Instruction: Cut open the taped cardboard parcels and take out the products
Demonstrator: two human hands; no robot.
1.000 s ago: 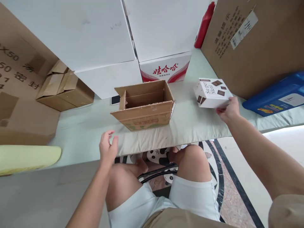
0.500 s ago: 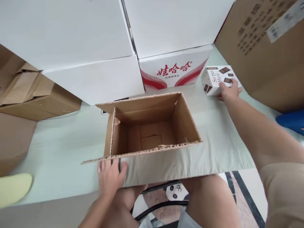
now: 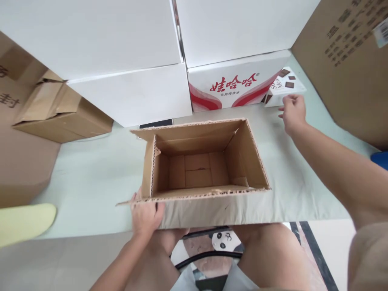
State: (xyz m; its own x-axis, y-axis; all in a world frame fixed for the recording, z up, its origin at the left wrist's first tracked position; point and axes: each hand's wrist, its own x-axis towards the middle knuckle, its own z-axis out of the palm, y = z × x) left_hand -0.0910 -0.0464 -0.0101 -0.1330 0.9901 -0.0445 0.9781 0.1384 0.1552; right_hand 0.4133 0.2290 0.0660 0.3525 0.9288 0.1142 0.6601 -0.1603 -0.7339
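Observation:
An open brown cardboard box (image 3: 256, 153) stands at the front edge of the table, its inside bare down to the bottom flaps. My left hand (image 3: 147, 214) grips its near left corner, the thumb on the front side and the other fingers partly hidden round the corner. A small white box with brown squares and lettering (image 3: 291, 88) lies at the back right, against a white-and-red carton (image 3: 224, 87). Just in front of that small box is my right hand (image 3: 294, 111), holding nothing, its fingers loosely bent and slightly apart.
White cartons (image 3: 121, 36) are stacked along the back. Large brown cartons stand at the right (image 3: 351, 81) and left (image 3: 27, 161). A dark flat object (image 3: 156, 124) lies behind the open box. At the left front is a pale yellow object (image 3: 27, 222); a blue one (image 3: 380, 159) sits at far right.
The small white box has been moved back against the white-and-red carton, and my right hand has let go of it. My left hand has closed round the cardboard box's corner.

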